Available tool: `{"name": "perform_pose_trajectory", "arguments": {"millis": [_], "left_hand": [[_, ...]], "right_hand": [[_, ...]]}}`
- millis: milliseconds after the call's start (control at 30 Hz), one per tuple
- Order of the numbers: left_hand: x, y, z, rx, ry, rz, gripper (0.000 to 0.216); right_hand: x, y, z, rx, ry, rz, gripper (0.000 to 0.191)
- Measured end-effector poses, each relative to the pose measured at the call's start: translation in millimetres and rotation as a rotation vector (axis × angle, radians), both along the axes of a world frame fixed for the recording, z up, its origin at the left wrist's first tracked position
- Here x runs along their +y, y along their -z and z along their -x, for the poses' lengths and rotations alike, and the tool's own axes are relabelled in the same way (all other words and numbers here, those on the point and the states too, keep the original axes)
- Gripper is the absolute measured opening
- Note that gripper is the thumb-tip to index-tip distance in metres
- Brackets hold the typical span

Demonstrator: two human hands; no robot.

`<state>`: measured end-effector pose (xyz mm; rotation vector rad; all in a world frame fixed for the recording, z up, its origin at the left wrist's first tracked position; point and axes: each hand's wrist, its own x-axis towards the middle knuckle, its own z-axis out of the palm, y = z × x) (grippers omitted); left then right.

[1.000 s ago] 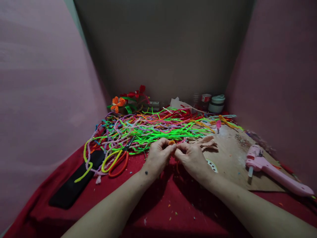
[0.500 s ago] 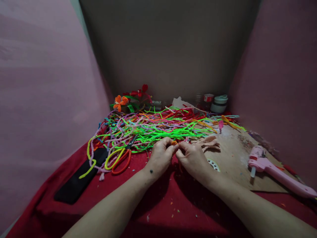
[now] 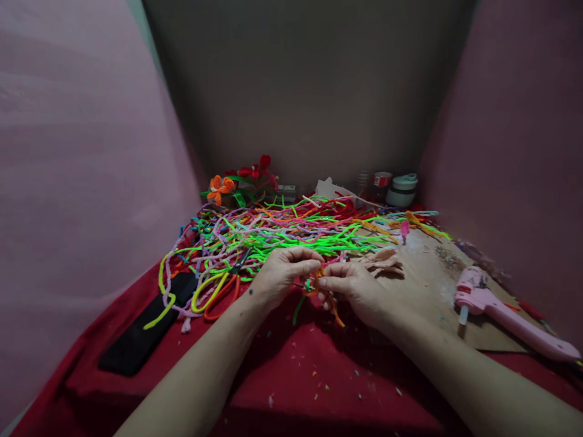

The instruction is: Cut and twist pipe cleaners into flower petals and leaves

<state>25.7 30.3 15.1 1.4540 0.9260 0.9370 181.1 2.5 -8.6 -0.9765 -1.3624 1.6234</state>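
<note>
Both hands meet over the front of the red cloth, in front of the heap of pipe cleaners (image 3: 310, 240). An orange pipe cleaner (image 3: 336, 312) hangs from between my fingers, one end pointing down. Beside it a short green pipe cleaner (image 3: 299, 309) dangles lower left. My left hand (image 3: 285, 273) is closed, thumb and fingertips pinching at the orange piece's upper part. My right hand (image 3: 353, 288) pinches the same orange piece from the right side. How the orange and green parts join is too small to make out.
Scissors (image 3: 214, 294) with yellow and red handles lie left, by a black flat case (image 3: 132, 340). On the right a pink glue gun (image 3: 496, 309) rests on a brown board (image 3: 423, 285). Pipe-cleaner flowers (image 3: 221, 189) and a lidded cup (image 3: 402, 190) stand behind.
My left hand has shifted a little left and its wrist has turned. The dangling orange and green ends now show below my fingers; a white perforated disc beside my right hand is now hidden.
</note>
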Motion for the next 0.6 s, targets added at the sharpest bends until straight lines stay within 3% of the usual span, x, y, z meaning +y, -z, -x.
{"name": "perform_pose_trajectory", "arguments": {"millis": [267, 467, 533, 600], "left_hand": [[-3.1, -10.6, 3.5, 0.244, 0.040, -0.081, 0.014], [-3.6, -7.1, 2.9, 0.463, -0.010, -0.482, 0.015], [-4.3, -7.5, 1.5, 0.464, -0.037, -0.483, 0.013], [-5.3, -8.5, -0.3, 0.409, -0.062, -0.368, 0.012]], "right_hand": [[3.4, 10.8, -2.7, 0.079, -0.083, 0.064, 0.012], [1.1, 7.9, 0.5, 0.061, -0.028, 0.039, 0.016], [0.5, 6.1, 1.0, 0.049, 0.005, 0.061, 0.017], [-0.3, 4.3, 0.9, 0.041, 0.028, 0.067, 0.017]]}}
